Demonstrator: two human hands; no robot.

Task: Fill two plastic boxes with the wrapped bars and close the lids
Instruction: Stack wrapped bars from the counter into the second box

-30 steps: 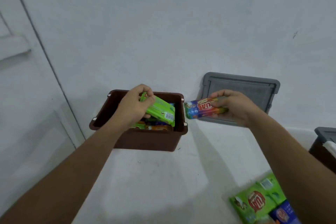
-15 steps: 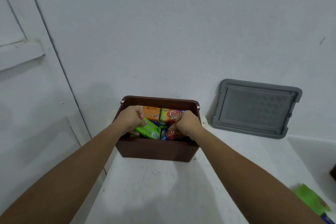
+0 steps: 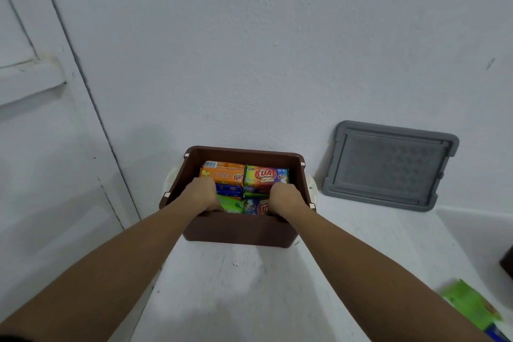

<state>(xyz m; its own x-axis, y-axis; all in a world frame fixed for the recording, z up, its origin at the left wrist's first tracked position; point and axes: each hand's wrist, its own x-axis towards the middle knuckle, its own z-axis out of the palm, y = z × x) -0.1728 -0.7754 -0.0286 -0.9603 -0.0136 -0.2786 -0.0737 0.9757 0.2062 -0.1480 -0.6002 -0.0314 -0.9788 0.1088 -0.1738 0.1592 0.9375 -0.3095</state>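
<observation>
The brown plastic box (image 3: 238,230) stands open against the wall, packed with several wrapped bars. An orange bar (image 3: 222,173) and a multicoloured bar (image 3: 266,175) lie at its back, a blue bar (image 3: 229,189) in the middle. Both my hands reach into the front of the box. My left hand (image 3: 200,194) has its fingers curled down on the end of a green bar (image 3: 231,205). My right hand (image 3: 286,198) curls on the end of a blue-and-red bar (image 3: 256,207) beside it. My fingertips are hidden inside the box.
A grey lid (image 3: 388,166) leans against the wall to the right of the box. A loose green bar (image 3: 472,304) lies at the lower right of the white counter. A dark object (image 3: 506,264) shows at the right edge. A white door panel is on the left.
My hands brought the green bar and the blue-and-red bar from above the box down into its front. They now lie flat among the others. The view shifted left.
</observation>
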